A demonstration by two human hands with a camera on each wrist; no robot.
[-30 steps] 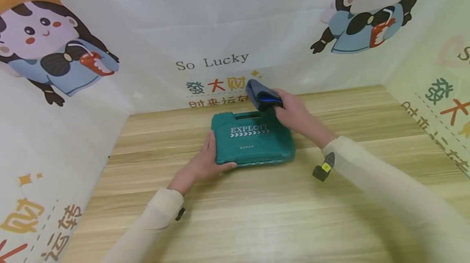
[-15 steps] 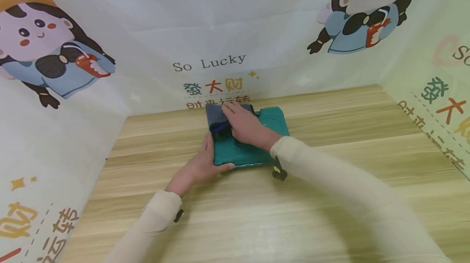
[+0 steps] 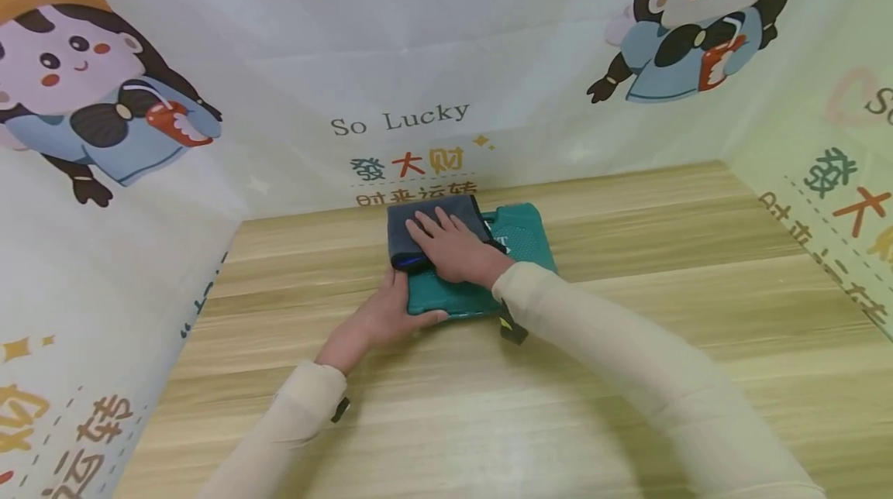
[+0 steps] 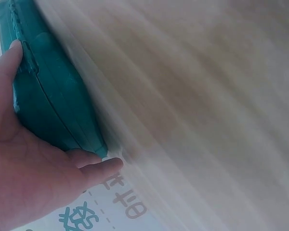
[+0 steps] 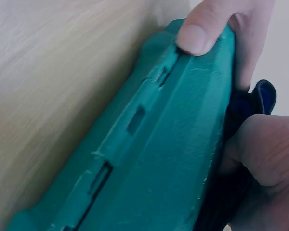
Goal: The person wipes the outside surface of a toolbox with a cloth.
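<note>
A green plastic tool case [image 3: 526, 239] lies flat on the table, its printed lid partly covered by a folded blue-grey cloth [image 3: 439, 211] with black trim. My right hand [image 3: 456, 252] rests on top of the cloth, fingers spread and straight. My left hand [image 3: 380, 317] holds the case's near left corner, thumb along the front edge and fingers along the left side. In the left wrist view, that hand [image 4: 33, 178] touches the side of the case [image 4: 53, 91]. Close up in the right wrist view are the case's front edge [image 5: 159, 149] and the left thumb [image 5: 195, 38].
The wood-grain table [image 3: 628, 375] extends around the case. Just behind it rises a white printed sheet [image 3: 293, 80], with similar sheets along the left and right sides. A small camera [image 3: 512, 328] sits under the right wrist.
My right hand brought the cloth from the case's upper right to its left part, then slid slightly nearer, fingers spreading over it. The left hand stayed at the corner.
</note>
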